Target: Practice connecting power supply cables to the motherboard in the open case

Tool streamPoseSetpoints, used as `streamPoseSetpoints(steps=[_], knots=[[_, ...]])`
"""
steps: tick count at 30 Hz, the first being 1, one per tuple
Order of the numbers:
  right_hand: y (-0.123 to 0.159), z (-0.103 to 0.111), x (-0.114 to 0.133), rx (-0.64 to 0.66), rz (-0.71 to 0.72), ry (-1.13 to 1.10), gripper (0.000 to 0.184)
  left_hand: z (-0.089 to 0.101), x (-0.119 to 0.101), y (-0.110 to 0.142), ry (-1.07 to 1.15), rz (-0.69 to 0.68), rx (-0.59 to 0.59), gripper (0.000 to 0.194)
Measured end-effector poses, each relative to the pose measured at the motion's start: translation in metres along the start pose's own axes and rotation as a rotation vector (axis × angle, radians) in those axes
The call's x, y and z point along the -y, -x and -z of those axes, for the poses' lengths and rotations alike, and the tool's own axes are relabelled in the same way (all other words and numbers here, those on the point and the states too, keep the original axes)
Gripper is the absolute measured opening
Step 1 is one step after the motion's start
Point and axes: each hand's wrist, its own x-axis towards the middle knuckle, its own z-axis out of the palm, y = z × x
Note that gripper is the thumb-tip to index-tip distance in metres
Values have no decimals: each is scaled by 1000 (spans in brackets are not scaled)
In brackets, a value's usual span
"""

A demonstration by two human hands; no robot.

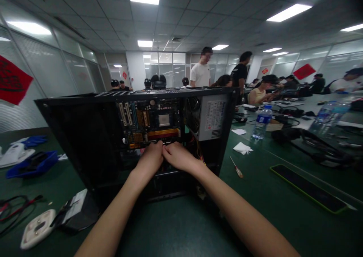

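Note:
A black computer case stands on the green table with its open side toward me. Inside it are a motherboard with a bare silver chip, slots and memory connectors, and a power supply with a fan at the upper right. My left hand and my right hand meet at the board's lower edge, just below the red and yellow slots. Both have curled fingers pressed close together. The fingertips point away from me, so whatever they grip is hidden. Thin coloured wires hang beside my right wrist.
To the right lie a screwdriver, a crumpled tissue, a water bottle and a green-edged dark panel. On the left are a blue tray, a drive-like box, a white plastic piece and cables. Other people work farther back.

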Motion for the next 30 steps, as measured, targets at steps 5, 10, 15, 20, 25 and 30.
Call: streamPoseSetpoints(steps=[5,10,15,20,25,30], knots=[[-1,-1,0,38,-4,-19,40,-1,3,2,19,-76,11,23],[0,-1,0,29,7,-58,40,3,2,4,26,-88,14,25],[1,2,2,8,-6,-129,40,7,-1,6,20,-100,8,25],[1,-1,0,-16,-6,-181,42,11,-3,10,37,-90,1,26],[0,-7,-3,18,10,-182,40,9,-3,11,96,-62,34,28],[1,-4,-3,8,-5,-211,40,8,-1,9,96,-104,26,25]])
